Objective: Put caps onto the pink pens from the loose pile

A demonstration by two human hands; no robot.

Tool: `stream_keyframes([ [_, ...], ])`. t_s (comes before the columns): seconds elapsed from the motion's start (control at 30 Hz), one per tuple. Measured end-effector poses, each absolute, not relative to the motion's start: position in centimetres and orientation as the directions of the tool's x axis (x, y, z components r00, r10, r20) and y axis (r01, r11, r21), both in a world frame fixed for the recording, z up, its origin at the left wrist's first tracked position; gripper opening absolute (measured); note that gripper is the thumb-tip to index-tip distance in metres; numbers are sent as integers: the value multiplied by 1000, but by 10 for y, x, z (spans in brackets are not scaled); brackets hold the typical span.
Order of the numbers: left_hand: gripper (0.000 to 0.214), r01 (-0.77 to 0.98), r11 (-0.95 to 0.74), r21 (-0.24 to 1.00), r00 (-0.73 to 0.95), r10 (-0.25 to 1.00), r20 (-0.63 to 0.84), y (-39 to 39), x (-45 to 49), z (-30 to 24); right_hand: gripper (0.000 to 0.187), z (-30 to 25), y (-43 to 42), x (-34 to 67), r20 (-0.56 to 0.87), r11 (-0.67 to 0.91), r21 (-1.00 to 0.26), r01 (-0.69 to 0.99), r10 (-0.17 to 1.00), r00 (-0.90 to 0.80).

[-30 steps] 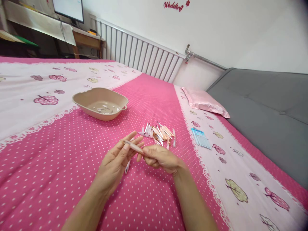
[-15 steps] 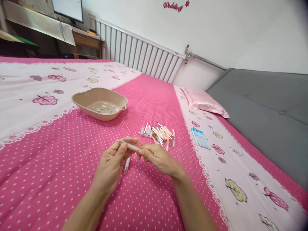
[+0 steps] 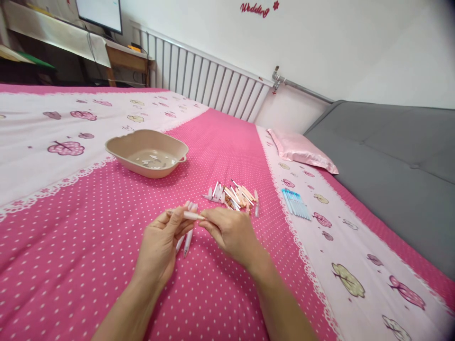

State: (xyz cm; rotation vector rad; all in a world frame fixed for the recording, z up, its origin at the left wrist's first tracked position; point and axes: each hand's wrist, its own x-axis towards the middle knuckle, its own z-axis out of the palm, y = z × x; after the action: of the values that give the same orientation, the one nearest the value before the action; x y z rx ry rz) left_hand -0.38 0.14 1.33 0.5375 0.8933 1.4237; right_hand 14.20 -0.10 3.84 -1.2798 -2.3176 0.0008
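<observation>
While left fingers and right fingers pinch a pale pen, long axis crosswise, tip seemingly rightward.

Seemingly plastic pen, glossy pillow, matt basin

White wall; slatted radiator; grey headboard; monitor on desk
</observation>
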Motion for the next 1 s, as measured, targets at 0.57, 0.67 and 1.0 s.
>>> stream_keyframes([
  [0.57, 43, -223, -145, 964, -88, 988, 128, 0, -12, 12, 16, 43, 7, 159, 568, 541, -224, 810, 748, -343],
  [0.67, 30, -113, -145, 983, -55, 989, 139, -1, -11, 10, 15, 43, 7, 160, 580, 543, -221, 810, 741, -338],
  [1.0, 39, -59, 63, 996, -116, 991, -70, 0, -12, 9, 11, 45, 8, 161, 646, 555, -152, 818, 682, -343],
])
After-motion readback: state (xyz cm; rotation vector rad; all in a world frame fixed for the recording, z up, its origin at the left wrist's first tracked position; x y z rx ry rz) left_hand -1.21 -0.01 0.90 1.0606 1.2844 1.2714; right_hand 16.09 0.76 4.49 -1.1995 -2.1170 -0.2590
